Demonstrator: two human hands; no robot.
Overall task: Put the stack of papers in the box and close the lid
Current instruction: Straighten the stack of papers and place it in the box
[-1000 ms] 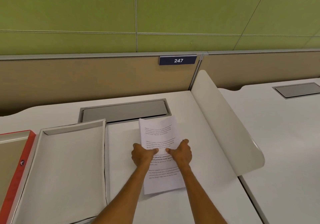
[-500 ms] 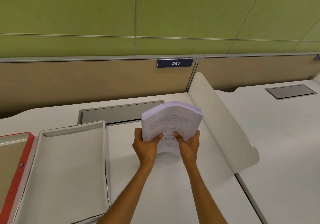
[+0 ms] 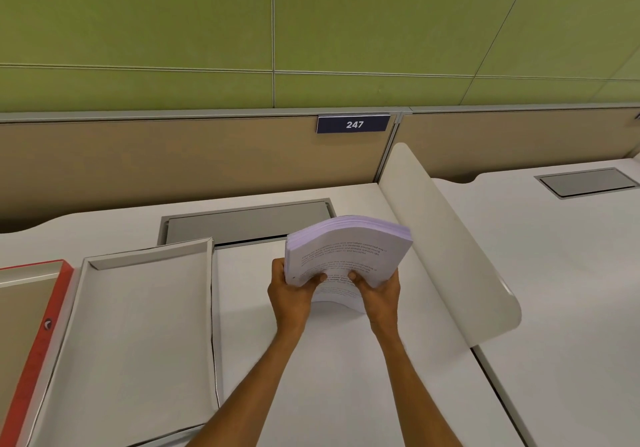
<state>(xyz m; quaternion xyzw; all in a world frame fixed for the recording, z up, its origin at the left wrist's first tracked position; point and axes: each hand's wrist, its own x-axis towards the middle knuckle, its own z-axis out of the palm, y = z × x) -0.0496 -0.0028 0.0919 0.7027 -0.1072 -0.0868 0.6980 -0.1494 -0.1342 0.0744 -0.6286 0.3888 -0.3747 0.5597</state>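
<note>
White paper stack (image 3: 349, 256) held off the counter (image 3: 346, 377), right of the open box (image 3: 138, 325).
Left hand (image 3: 292, 294) and right hand (image 3: 379, 296): fingers grasping its near edge together, likely because it sags.

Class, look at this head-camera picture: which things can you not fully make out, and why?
- Stack of papers: the print is too small to read.
- Red box: cut off by the left edge.
- White tray: near end cut off by the bottom edge.
- Papers' lower corners: hidden under the left hand and right hand.
</note>
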